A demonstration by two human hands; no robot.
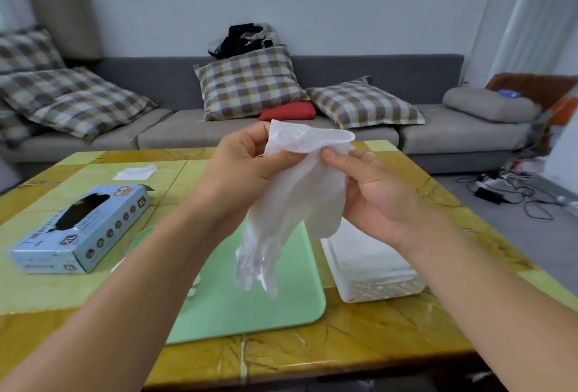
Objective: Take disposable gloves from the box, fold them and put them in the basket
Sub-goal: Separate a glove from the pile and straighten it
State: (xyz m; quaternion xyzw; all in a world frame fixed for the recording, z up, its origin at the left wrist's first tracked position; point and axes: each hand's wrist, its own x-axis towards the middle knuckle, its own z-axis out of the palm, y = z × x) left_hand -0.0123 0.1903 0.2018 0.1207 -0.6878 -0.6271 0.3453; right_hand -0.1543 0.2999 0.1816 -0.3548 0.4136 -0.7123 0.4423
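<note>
One glove [300, 191] is up in the air over the green mat [250, 307], both hands on its cuff: left hand [240, 163] and right hand [369, 191] fingers pinching it, glove fingers dangling. Looks like the folding step's just starting. Next I'd say flatten it, fold, then drop it in the basket [372, 269] on the bench [312, 357].

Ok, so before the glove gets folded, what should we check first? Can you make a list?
1. Glove out of the glove box: ok.
2. Both hands holding it: ok; left hand and right hand pinch the cuff.
3. Glove hanging free, fingers down: ok.
4. Green mat below to fold on: ok.
5. Clear basket within reach on the right: ok.
6. Room left in the basket: cannot tell.
</note>
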